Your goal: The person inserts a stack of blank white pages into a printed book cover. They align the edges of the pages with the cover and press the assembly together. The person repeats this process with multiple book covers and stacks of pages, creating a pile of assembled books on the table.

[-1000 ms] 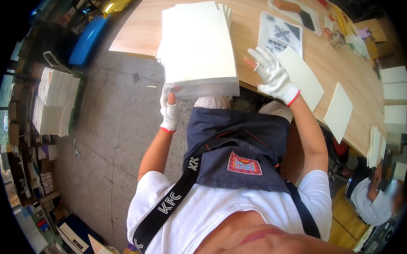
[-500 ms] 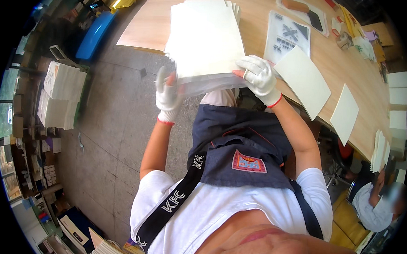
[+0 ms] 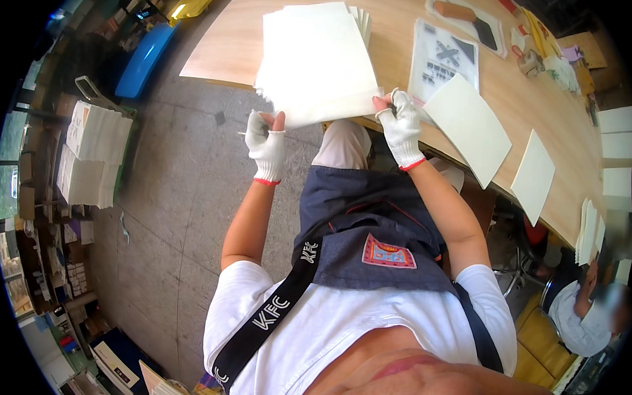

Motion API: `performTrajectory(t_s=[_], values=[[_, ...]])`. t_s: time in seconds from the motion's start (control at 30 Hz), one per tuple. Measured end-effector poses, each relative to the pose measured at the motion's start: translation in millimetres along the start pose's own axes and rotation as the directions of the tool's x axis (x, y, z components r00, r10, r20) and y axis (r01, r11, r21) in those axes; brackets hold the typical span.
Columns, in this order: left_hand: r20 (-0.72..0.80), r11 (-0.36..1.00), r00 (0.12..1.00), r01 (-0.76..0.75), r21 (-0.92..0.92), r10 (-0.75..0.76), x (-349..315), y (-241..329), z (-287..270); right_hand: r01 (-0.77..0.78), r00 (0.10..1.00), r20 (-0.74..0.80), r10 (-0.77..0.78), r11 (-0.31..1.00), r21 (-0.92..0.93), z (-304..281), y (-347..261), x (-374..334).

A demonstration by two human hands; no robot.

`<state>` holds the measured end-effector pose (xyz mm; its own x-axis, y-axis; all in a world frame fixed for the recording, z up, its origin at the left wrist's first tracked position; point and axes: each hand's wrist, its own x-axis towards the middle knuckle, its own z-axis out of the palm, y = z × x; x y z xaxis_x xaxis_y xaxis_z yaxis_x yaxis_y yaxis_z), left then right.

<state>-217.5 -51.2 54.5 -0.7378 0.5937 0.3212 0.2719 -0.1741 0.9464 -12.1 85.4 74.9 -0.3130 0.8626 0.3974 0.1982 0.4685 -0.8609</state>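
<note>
A stack of white sheets (image 3: 314, 55) lies on the table in front of me, its near end at the table's edge. Across that end runs a thin, translucent whitish sheet (image 3: 330, 108), stretched between my hands. My left hand (image 3: 266, 147), in a white knit glove with bare fingertips, is closed at the sheet's left corner, thumb against it. At the right corner my right hand (image 3: 401, 130), gloved the same way, pinches the sheet between thumb and bent fingers. How far the sheet reaches over the stack is hard to make out.
Right of the stack lie a printed clear bag (image 3: 445, 57), a loose white board (image 3: 470, 129) and a smaller one (image 3: 534, 176). A dark-bladed scraper (image 3: 488, 33) rests farther back. Stacked paper (image 3: 95, 149) stands at left. A person (image 3: 578, 321) sits at lower right.
The translucent sheet, which hung blurred below the stack's near end, now lies flatter and taut across it. My left hand has moved slightly right and has its thumb up; my right hand has shifted slightly.
</note>
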Motion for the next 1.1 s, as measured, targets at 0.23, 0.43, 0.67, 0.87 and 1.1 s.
performTrajectory(t_s=[0.23, 0.43, 0.67, 0.87, 1.1], values=[[0.123, 0.851, 0.927, 0.375, -0.368, -0.356, 24, 15, -3, -0.670, 0.741, 0.366, 0.563, 0.589, 0.451, -5, -2, 15], [0.228, 0.978, 0.958, 0.138, 0.159, -0.172, 88, 60, -6, -0.618, 0.785, 0.383, 0.488, 0.667, 0.416, 1, -13, 51], [0.477, 0.283, 0.817, -0.565, 0.775, 0.325, 99, 46, 36, -0.648, 0.738, 0.420, 0.528, 0.729, 0.220, 14, -19, 63], [0.242, 0.632, 0.963, -0.115, 0.767, -0.119, 142, 21, 49, -0.258, 0.939, 0.179, 0.294, 0.946, -0.198, 1, 1, 64], [0.410, 0.875, 0.787, 0.329, 0.355, -0.462, 227, -23, 45, -0.237, 0.841, 0.359, 0.405, 0.871, -0.430, 25, -15, 121]])
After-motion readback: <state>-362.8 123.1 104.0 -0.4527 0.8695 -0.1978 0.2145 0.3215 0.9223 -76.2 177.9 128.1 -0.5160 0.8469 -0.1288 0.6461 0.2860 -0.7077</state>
